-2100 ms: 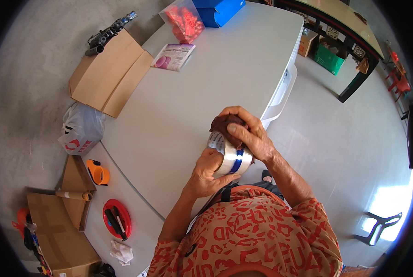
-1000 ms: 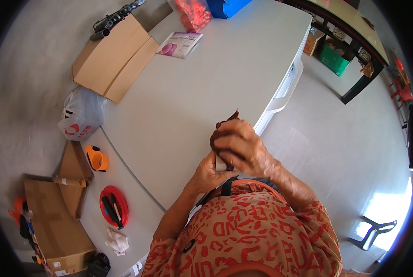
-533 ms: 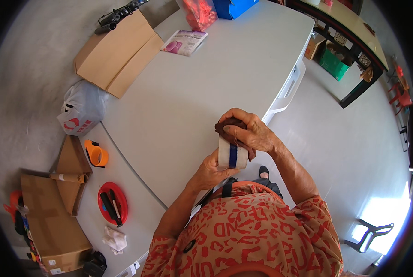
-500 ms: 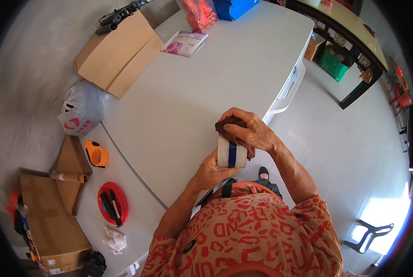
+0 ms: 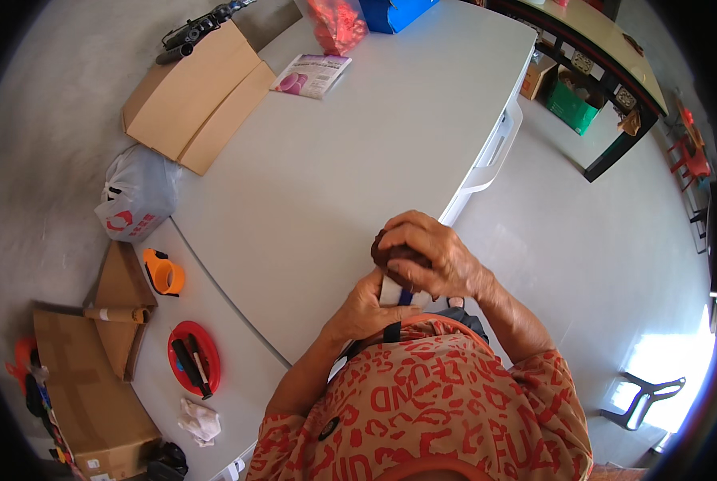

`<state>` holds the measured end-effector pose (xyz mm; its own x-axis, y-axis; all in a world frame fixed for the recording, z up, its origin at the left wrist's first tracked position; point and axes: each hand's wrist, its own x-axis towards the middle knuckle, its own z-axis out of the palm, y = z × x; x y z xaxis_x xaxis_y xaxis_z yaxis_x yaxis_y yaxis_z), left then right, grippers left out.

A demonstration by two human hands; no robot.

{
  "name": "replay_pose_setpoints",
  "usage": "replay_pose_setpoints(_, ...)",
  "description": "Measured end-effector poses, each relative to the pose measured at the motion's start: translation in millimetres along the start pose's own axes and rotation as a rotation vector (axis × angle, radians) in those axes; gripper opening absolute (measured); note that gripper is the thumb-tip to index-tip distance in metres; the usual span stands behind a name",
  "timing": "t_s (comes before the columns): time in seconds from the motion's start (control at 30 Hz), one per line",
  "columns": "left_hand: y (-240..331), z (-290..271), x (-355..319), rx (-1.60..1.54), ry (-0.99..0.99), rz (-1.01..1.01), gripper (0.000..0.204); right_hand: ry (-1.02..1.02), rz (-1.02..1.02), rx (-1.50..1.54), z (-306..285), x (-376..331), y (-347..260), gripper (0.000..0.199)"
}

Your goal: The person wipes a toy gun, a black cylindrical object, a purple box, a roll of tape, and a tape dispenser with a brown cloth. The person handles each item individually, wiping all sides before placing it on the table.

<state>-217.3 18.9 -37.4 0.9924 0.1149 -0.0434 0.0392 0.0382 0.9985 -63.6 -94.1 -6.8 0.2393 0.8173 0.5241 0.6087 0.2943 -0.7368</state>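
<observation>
Close to my chest I hold a small white pack [image 5: 392, 290] with a blue stripe, mostly hidden by my fingers. My left hand [image 5: 366, 305] grips it from below. My right hand [image 5: 426, 255] closes over its top, where something dark brown [image 5: 382, 250] shows under my fingers. Both hands hover over the near edge of the grey table [image 5: 358, 152].
A flat cardboard box [image 5: 194, 96], a leaflet [image 5: 312, 74], a red mesh bag [image 5: 338, 22] and a blue box [image 5: 394, 12] lie at the table's far end. A plastic bag [image 5: 138, 200], an orange tape dispenser [image 5: 164, 272], a red tray [image 5: 191, 357] and cartons [image 5: 78, 393] sit at left.
My hands stay together on the pack and have turned it; two seconds ago a shiny rounded side showed, now it is nearly covered by my fingers. The view has shifted slightly.
</observation>
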Motion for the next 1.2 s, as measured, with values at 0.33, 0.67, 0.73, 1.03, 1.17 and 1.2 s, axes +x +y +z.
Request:
replay_pose_setpoints(0.33,-8,1,-1,-0.043,-0.011,-0.011,0.051,-0.003,0.579,0.499,3,3,40,0.022)
replay_pose_setpoints(0.67,-1,8,21,-0.396,0.250,0.156,0.068,0.526,0.334,0.387,27,-6,14,0.038)
replay_pose_setpoints(0.73,2,7,21,-0.497,0.231,0.154,0.067,0.521,0.319,0.324,28,-10,15,0.037)
replay_pose_setpoints(1.03,3,-5,20,-0.608,0.284,0.178,0.062,0.479,0.430,0.253,37,-27,26,0.034)
replay_pose_setpoints(1.17,6,-5,21,-0.528,0.385,0.243,0.053,0.335,0.523,0.307,25,-33,18,0.028)
replay_pose_setpoints(1.2,5,-9,20,-0.537,0.365,0.212,0.055,0.265,0.543,0.268,20,-37,13,0.026)
